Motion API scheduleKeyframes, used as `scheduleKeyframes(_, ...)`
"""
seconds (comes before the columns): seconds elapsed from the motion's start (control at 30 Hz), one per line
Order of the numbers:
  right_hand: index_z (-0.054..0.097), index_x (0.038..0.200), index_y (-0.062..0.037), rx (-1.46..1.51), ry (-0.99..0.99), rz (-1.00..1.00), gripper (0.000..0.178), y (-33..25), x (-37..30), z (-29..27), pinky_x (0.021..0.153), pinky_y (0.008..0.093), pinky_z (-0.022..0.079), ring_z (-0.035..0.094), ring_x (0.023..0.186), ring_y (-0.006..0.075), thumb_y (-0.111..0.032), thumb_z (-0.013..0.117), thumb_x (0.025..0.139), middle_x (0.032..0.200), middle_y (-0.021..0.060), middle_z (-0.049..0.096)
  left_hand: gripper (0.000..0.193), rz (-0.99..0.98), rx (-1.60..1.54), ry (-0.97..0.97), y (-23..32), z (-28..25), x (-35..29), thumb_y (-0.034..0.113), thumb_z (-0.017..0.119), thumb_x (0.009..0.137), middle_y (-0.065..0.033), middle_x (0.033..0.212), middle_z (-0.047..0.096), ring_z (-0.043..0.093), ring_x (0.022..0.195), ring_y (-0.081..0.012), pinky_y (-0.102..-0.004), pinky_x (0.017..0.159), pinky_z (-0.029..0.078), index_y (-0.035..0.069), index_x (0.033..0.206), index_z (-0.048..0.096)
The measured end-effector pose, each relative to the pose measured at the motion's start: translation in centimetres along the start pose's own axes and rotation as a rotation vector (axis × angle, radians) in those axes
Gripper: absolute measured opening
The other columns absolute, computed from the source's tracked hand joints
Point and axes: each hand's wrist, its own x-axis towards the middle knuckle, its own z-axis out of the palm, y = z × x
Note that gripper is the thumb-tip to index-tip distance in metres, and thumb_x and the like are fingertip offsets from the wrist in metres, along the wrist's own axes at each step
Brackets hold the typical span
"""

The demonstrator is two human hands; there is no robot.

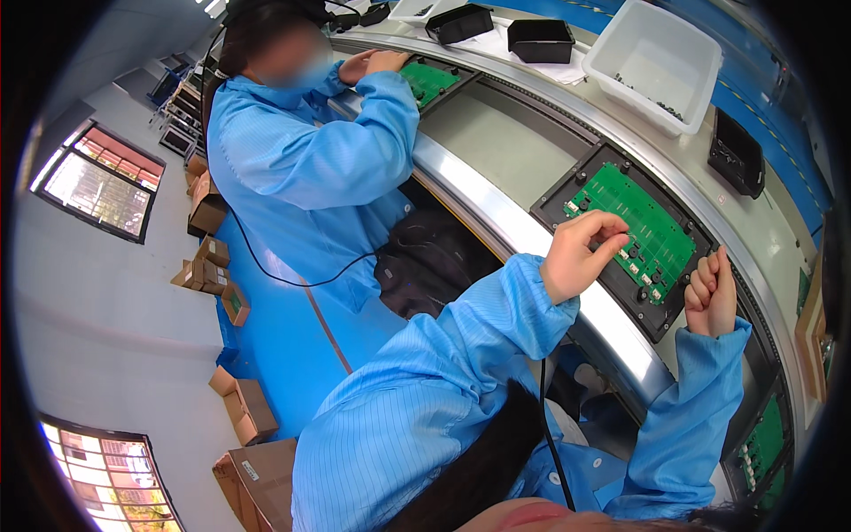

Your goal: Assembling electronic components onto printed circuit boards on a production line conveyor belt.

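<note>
A green circuit board (651, 222) lies in a black frame (567, 191) on the line in front of me. Small white connectors and dark round parts sit along the board's near side. Over this near side is my left hand (581, 253), its thumb and fingertips pinched together. Whatever it pinches is too small or hidden to make out. My right hand (712, 293) is at the frame's right edge with its fingers curled closed; I cannot see what, if anything, is inside them.
A white bin (656, 62) with small dark parts stands behind the line, near black trays (736, 152). Another framed board (764, 443) is at lower right. To my left, a co-worker in a blue smock (310, 168) has hands by another green board (430, 82).
</note>
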Motion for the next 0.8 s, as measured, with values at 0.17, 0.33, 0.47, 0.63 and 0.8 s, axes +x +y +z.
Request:
scheduleKeyframes(0.17, 0.039, 0.072, -0.0126, 0.013, 0.015, -0.023, 0.025, -0.4, 0.1, -0.5, 0.031, 0.0169, 0.011, 0.016, 0.037, 0.0014, -0.027, 0.043, 0.092, 0.051, -0.0054, 0.026, 0.013, 0.030, 0.006, -0.033, 0.3, -0.3, -0.1, -0.004, 0.060, 0.075, -0.0077, 0.077, 0.059, 0.051, 0.061, -0.0114, -0.0188, 0.056, 0.042, -0.003, 0.087, 0.059)
scheduleKeyframes(0.33, 0.039, 0.072, -0.0129, 0.089, -0.027, -0.044, 0.025, -1.3, -0.1, -1.2, 0.031, 0.0168, 0.011, 0.015, 0.036, 0.0016, -0.027, 0.042, 0.092, 0.051, -0.0058, 0.026, 0.009, 0.020, -0.041, -0.025, 0.4, 0.4, 0.2, -0.004, 0.061, 0.072, -0.0069, 0.073, 0.059, 0.050, 0.056, -0.0118, -0.0199, 0.052, 0.040, -0.003, 0.082, 0.060)
scheduleKeyframes(0.47, 0.037, 0.070, -0.0132, 0.050, -0.022, -0.041, 0.026, -0.9, 0.7, -0.2, 0.032, 0.0170, 0.012, 0.016, 0.038, 0.0020, -0.025, 0.042, 0.092, 0.051, -0.0056, 0.026, 0.013, -0.095, -0.161, -0.002, -0.7, -0.3, -0.1, -0.006, 0.060, 0.072, -0.0087, 0.074, 0.061, 0.056, 0.059, -0.0119, -0.0186, 0.053, 0.043, -0.004, 0.085, 0.061)
scheduleKeyframes(0.63, 0.040, 0.071, -0.0124, 0.020, 0.079, -0.078, 0.024, -1.3, 0.8, 0.1, 0.032, 0.0165, 0.013, 0.016, 0.038, 0.0018, -0.024, 0.043, 0.091, 0.052, -0.0053, 0.028, 0.013, -0.206, -0.129, -0.068, -0.1, -0.7, 1.4, -0.006, 0.059, 0.073, -0.0093, 0.075, 0.062, 0.057, 0.062, -0.0135, -0.0192, 0.057, 0.045, -0.002, 0.086, 0.061)
scheduleKeyframes(0.8, 0.041, 0.071, -0.0116, 0.023, 0.100, -0.091, 0.023, -1.5, 0.5, 0.0, 0.033, 0.0161, 0.013, 0.018, 0.039, 0.0014, -0.023, 0.044, 0.091, 0.052, -0.0052, 0.028, 0.013, 0.120, 0.525, -0.501, -0.3, -1.3, 4.2, -0.001, 0.060, 0.072, -0.0063, 0.078, 0.060, 0.056, 0.067, -0.0172, -0.0237, 0.062, 0.046, 0.002, 0.085, 0.064)
